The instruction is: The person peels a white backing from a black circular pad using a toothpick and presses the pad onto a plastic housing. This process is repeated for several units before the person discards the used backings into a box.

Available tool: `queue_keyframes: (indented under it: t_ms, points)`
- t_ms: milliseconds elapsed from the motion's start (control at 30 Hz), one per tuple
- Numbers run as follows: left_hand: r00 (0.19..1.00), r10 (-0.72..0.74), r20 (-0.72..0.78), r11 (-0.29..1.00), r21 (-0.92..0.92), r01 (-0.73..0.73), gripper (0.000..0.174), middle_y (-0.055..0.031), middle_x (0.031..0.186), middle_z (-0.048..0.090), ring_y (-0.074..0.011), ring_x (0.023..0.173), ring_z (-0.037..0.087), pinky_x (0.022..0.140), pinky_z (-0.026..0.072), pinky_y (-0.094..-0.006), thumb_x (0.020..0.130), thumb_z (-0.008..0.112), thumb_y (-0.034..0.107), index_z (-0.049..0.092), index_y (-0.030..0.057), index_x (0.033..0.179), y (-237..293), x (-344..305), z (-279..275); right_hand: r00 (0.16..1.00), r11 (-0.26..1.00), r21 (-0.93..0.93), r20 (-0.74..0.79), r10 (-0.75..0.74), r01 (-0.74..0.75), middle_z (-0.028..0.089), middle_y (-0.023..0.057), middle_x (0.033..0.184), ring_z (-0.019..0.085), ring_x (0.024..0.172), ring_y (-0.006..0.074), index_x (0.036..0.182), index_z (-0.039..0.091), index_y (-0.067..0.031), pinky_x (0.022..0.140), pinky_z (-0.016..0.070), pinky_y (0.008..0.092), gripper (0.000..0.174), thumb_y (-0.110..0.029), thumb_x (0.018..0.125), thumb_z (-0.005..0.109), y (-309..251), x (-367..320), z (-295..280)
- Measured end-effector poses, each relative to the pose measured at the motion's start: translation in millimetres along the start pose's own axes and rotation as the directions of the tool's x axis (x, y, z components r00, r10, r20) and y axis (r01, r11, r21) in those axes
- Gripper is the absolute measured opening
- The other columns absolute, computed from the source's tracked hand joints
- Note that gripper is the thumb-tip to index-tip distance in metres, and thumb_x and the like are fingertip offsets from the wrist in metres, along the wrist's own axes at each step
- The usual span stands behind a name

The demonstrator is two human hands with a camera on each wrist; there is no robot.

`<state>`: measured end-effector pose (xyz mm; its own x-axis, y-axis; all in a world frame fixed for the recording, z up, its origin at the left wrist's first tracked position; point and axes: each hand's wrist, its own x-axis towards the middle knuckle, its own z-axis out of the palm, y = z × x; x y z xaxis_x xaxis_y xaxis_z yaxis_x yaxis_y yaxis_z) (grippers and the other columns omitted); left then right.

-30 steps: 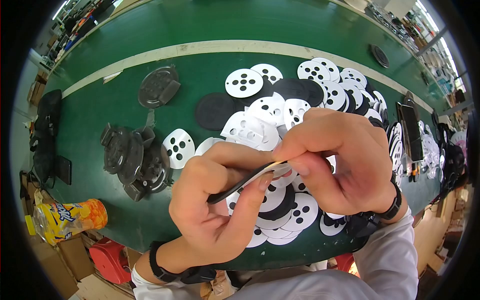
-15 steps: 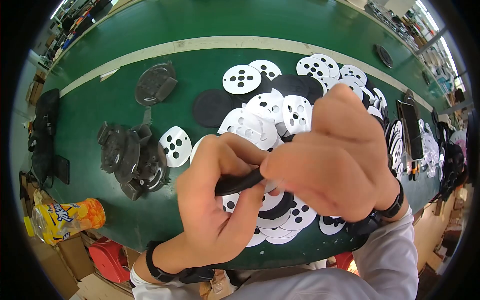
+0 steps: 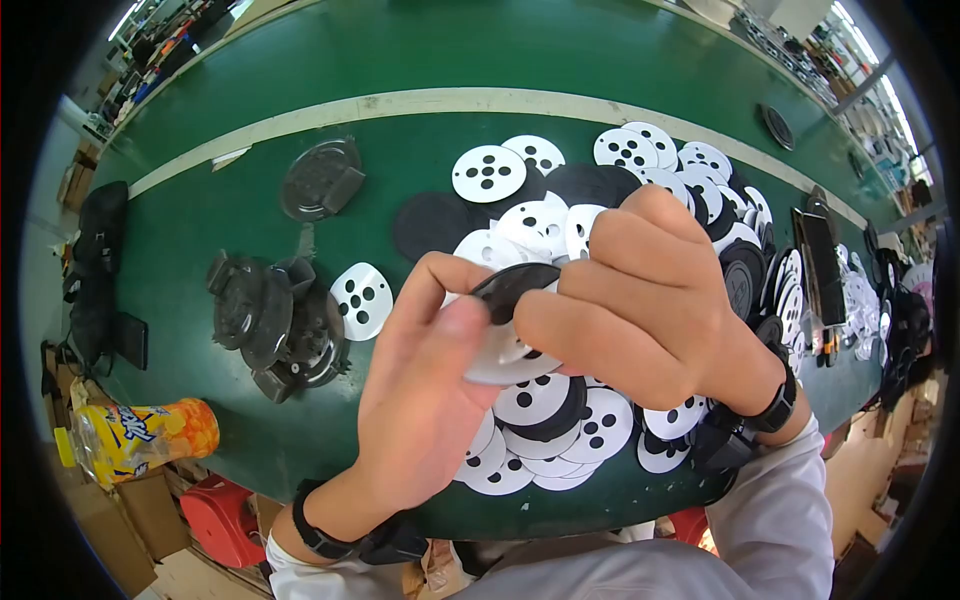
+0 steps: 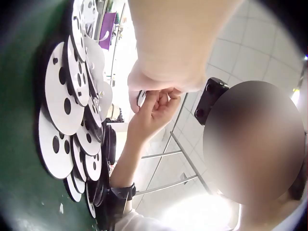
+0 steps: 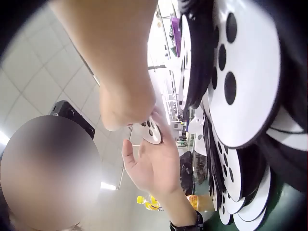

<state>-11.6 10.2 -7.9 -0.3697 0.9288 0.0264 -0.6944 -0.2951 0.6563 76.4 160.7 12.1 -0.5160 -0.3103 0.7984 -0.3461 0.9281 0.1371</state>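
My left hand holds a thin round disc by its left side, thumb over the near part and fingers behind. The disc shows a black upper part and a pale, glossy lower part with dark holes. My right hand is curled at the disc's right edge and pinches it there; the fingertips are hidden behind the knuckles. In the right wrist view the disc's white face with black holes lies between the two hands. Both hands are raised over a pile of white-faced discs with black holes.
Dark plastic round parts are stacked at left, another behind. Black discs and bent white sheets lie in the pile. A yellow-labelled bottle is at the table's left edge. A long black tool lies at right.
The held disc has tilted from nearly edge-on to showing its black and pale surfaces. My left hand has turned and its fingers have spread; the right hand has moved slightly left and down since half a second ago.
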Motion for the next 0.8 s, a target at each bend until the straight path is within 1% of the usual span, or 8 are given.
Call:
queue_keyframes:
  t_ms: [67,233,400,500,567,633,700,800]
  points:
    - [0.997,0.021,0.073,0.999,-0.026,-0.019,0.024,-0.0131,0.107,0.054,-0.0187,0.100,0.053,0.085,0.0434,-0.0334,0.092,0.040,0.024,0.042,0.0031,0.104,2.0,1.9,-10.6,0.999,0.993,0.112,0.023,-0.025,0.022,0.045,-0.0007,0.058,0.034,0.051,0.0154,0.075,0.057,-0.0033,0.046,0.0225,0.0283,0.035,-0.020,0.045,0.055,-1.8,0.9,-0.4]
    - [0.859,0.353,-0.371,0.934,0.191,-0.302,0.018,-0.0074,0.104,0.058,-0.0191,0.094,0.057,0.081,0.0446,-0.0362,0.092,0.043,0.022,0.050,0.0066,0.098,29.2,9.3,-19.0,0.994,0.996,0.091,0.113,0.011,-0.021,0.045,-0.0002,0.059,0.033,0.052,0.0179,0.074,0.056,-0.0046,0.049,0.0247,0.0308,0.028,-0.017,0.049,0.059,8.2,3.3,-12.1]
    - [0.721,0.556,-0.414,0.829,0.334,-0.448,0.011,-0.0048,0.094,0.055,-0.0153,0.088,0.055,0.082,0.0432,-0.0304,0.091,0.043,0.015,0.048,0.0047,0.091,46.9,15.2,-25.1,0.911,0.943,0.119,0.321,0.259,-0.310,0.050,0.0021,0.069,0.040,0.059,0.0206,0.091,0.052,-0.0023,0.058,0.0320,0.0311,0.027,-0.004,0.065,0.061,6.4,2.9,-6.2]
    - [0.776,0.551,-0.308,0.819,0.377,-0.432,0.012,-0.0041,0.092,0.056,-0.0131,0.086,0.055,0.081,0.0431,-0.0292,0.090,0.044,0.014,0.050,0.0035,0.092,42.8,14.6,-18.2,0.859,0.868,0.167,0.321,0.400,-0.467,0.053,0.0050,0.075,0.044,0.060,0.0193,0.104,0.046,0.0005,0.060,0.0357,0.0292,0.025,-0.003,0.080,0.052,3.1,2.3,-5.6]
    - [0.795,0.546,-0.265,0.809,0.412,-0.419,0.015,-0.0060,0.093,0.056,-0.0142,0.087,0.054,0.082,0.0424,-0.0298,0.091,0.042,0.015,0.050,0.0023,0.094,38.8,11.7,-18.7,0.594,0.408,0.440,0.488,0.639,-0.800,0.053,0.0065,0.075,0.044,0.061,0.0129,0.100,0.048,0.0016,0.061,0.0361,0.0266,0.015,-0.005,0.086,0.046,5.7,1.3,-14.0]
    - [0.832,0.524,-0.181,0.784,0.485,-0.388,0.021,-0.0098,0.096,0.056,-0.0165,0.090,0.053,0.083,0.0410,-0.0311,0.091,0.040,0.017,0.049,-0.0001,0.099,35.1,10.1,-18.6,0.727,0.572,0.450,0.372,0.577,-0.685,0.053,0.0063,0.075,0.045,0.064,0.0087,0.096,0.050,0.0017,0.064,0.0377,0.0243,0.014,-0.007,0.092,0.039,10.8,-3.9,-10.9]
    - [0.829,0.542,-0.136,0.751,0.521,-0.406,0.022,-0.0114,0.095,0.056,-0.0155,0.087,0.053,0.080,0.0417,-0.0293,0.091,0.040,0.017,0.051,-0.0014,0.096,33.8,11.3,-11.0,0.701,0.338,0.693,0.337,0.628,-0.636,0.054,0.0058,0.075,0.048,0.067,0.0093,0.091,0.051,0.0013,0.068,0.0402,0.0241,0.017,-0.007,0.093,0.035,10.3,-8.3,-9.6]
    - [0.864,0.504,0.018,0.683,0.603,-0.411,0.016,-0.0095,0.096,0.057,-0.0107,0.088,0.051,0.080,0.0383,-0.0235,0.088,0.047,0.009,0.056,-0.0024,0.094,32.7,12.6,-10.9,0.716,0.299,0.782,0.252,0.651,-0.547,0.054,0.0103,0.092,0.048,0.067,0.0098,0.092,0.050,0.0003,0.069,0.0413,0.0236,0.018,-0.007,0.094,0.033,5.4,-8.2,0.4]
